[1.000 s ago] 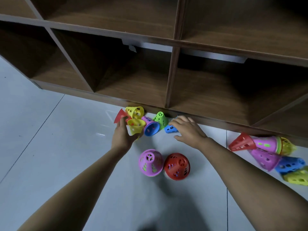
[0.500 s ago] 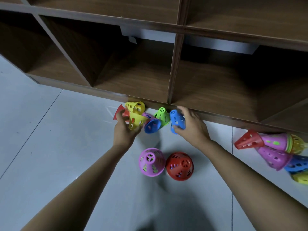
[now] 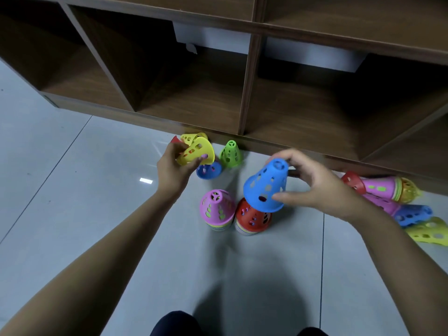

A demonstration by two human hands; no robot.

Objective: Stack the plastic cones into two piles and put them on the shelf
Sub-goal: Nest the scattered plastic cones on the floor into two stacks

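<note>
Tiled floor fronting wooden shelf. Right hand pinching blue cone, tip and rim, over near red-topped pile. Left hand gripping yellow cone, possibly two nested. Cones looking light, stiff; sidewall hold suiting.

One wide-angle camera, worn on the person's head, looks forward and steeply down at the floor from close above. The shelf spans the top of the frame, its open side facing the lens; the forearms reach in from the bottom corners.
</note>
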